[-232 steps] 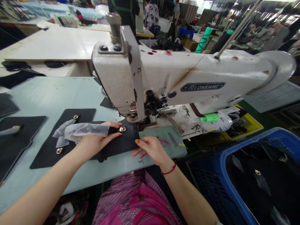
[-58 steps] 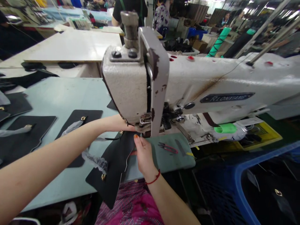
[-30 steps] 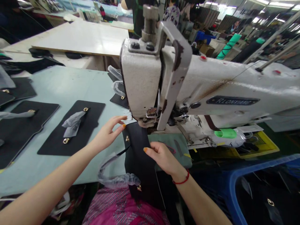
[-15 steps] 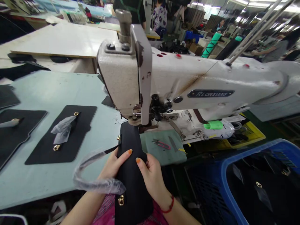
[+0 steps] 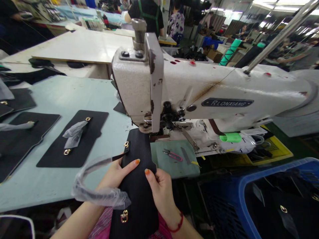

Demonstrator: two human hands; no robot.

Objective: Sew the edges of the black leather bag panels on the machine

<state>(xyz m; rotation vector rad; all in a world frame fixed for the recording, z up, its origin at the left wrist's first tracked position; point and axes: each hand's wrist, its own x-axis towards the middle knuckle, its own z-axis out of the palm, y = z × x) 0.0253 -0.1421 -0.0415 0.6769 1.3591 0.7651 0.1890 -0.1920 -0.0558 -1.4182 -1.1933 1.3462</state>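
Note:
Both my hands grip a black leather panel [image 5: 138, 186] that runs from under the needle of the white sewing machine [image 5: 189, 89] down over the table edge onto my lap. My left hand [image 5: 116, 174] pinches its left edge, thumb on top. My right hand [image 5: 159, 186] pinches the right edge, thumb on top. The panel bears gold clasps [image 5: 124, 215] and a handle wrapped in clear plastic [image 5: 99, 194] that loops out to the left.
A second black panel with gold clasps [image 5: 74, 139] lies on the pale green table [image 5: 50, 99], with more panels at the far left [image 5: 17, 132]. Pink thread snips [image 5: 171, 155] lie right of the needle. A blue crate [image 5: 274, 196] of finished pieces stands at right. Other people work behind.
Over the last seconds the panel was turned under the needle and pulled toward me. Both hands went from guiding it at the needle to gripping its sides near the table edge.

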